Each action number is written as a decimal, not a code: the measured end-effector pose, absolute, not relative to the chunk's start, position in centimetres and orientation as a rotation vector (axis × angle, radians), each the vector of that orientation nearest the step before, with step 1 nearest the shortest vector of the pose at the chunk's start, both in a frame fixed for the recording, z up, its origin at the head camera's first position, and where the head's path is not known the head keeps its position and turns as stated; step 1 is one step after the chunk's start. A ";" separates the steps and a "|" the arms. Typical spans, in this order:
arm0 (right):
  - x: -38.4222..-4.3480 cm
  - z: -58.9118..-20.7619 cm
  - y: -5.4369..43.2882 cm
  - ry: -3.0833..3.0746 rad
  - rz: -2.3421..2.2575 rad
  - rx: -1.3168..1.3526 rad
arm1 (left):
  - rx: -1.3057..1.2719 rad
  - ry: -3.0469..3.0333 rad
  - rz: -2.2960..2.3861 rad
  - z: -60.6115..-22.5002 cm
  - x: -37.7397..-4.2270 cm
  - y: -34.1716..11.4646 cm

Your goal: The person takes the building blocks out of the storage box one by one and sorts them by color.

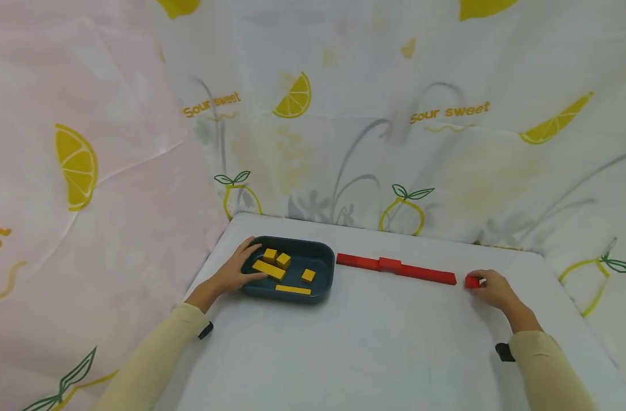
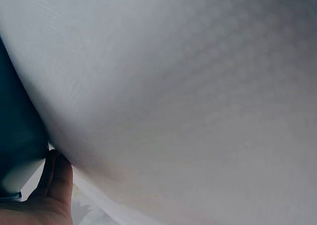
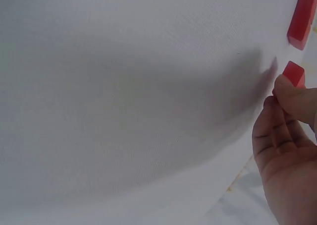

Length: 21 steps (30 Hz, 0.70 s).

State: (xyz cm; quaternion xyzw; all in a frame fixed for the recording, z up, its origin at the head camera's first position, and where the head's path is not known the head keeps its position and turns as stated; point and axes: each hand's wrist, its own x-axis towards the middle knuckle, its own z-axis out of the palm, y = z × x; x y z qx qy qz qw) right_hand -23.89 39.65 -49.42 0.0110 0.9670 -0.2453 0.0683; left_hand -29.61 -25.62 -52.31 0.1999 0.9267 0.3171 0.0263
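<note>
And there's the big white table, its pale surface filling most of both wrist views too! Right behind it hangs a white cloth, with a pinkish cloth running down the left side. Look at that print: a fat yellow lemon slice on the pink, another slice up the middle, orange lettering reading "Sour sweet", grey stems curving upward, and low down, an outlined lemon wearing two green leaves!
</note>
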 end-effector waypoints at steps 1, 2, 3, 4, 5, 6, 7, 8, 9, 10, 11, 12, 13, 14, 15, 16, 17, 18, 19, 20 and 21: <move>-23.9 -49.5 39.7 2.904 -0.730 0.030 | 0.619 2.862 0.982 -52.3 -29.6 -25.6; -24.0 -49.6 39.8 2.899 -0.723 0.016 | 0.620 2.860 0.983 -52.4 -29.6 -25.6; -24.1 -49.7 39.8 2.895 -0.722 0.008 | 0.622 2.856 0.989 -52.3 -29.6 -25.5; -24.2 -49.8 39.9 2.894 -0.723 0.004 | 0.622 2.856 0.991 -52.4 -29.6 -25.6; -24.3 -49.9 39.9 2.895 -0.719 -0.001 | 0.622 2.858 0.989 -52.4 -29.6 -25.6; -24.5 -50.0 39.9 2.895 -0.714 0.002 | 0.623 2.859 0.990 -52.4 -29.6 -25.6; -24.6 -50.1 39.9 2.896 -0.710 0.008 | 0.627 2.860 0.987 -52.4 -29.6 -25.6; -24.6 -50.3 40.0 2.903 -0.707 0.019 | 0.631 2.861 0.984 -52.4 -29.7 -25.6; -24.8 -50.3 40.0 2.902 -0.712 0.040 | 0.633 2.864 0.984 -52.4 -29.7 -25.6; -24.9 -50.3 39.9 2.898 -0.717 0.061 | 0.632 2.869 0.978 -52.4 -29.8 -25.7; -25.1 -50.3 39.9 2.891 -0.726 0.084 | 0.631 2.872 0.977 -52.4 -29.8 -25.7; -25.2 -50.3 39.8 2.879 -0.744 0.109 | 0.630 2.874 0.983 -52.4 -29.8 -25.8; -25.4 -50.3 39.7 2.869 -0.759 0.126 | 0.629 2.877 0.984 -52.4 -29.8 -25.9; -25.5 -50.3 39.6 2.859 -0.770 0.145 | 0.628 2.881 0.982 -52.5 -29.8 -26.0; -25.6 -50.3 39.5 2.846 -0.783 0.162 | 0.629 2.880 0.984 -52.5 -29.8 -26.0; -25.7 -50.3 39.4 2.838 -0.788 0.179 | 0.632 2.879 0.981 -52.5 -29.8 -26.0; -25.7 -50.4 39.4 2.833 -0.791 0.189 | 0.635 2.876 0.984 -52.5 -29.8 -26.0; -25.7 -50.6 39.4 2.831 -0.794 0.197 | 0.641 2.874 0.983 -52.6 -29.9 -26.0; -25.6 -50.8 39.5 2.839 -0.798 0.196 | 0.646 2.873 0.978 -52.6 -29.9 -26.0; -25.5 -51.0 39.5 2.837 -0.809 0.208 | 0.651 2.870 0.978 -52.7 -30.0 -25.9; -25.4 -51.3 39.5 2.830 -0.822 0.218 | 0.653 2.867 0.979 -52.8 -30.0 -25.8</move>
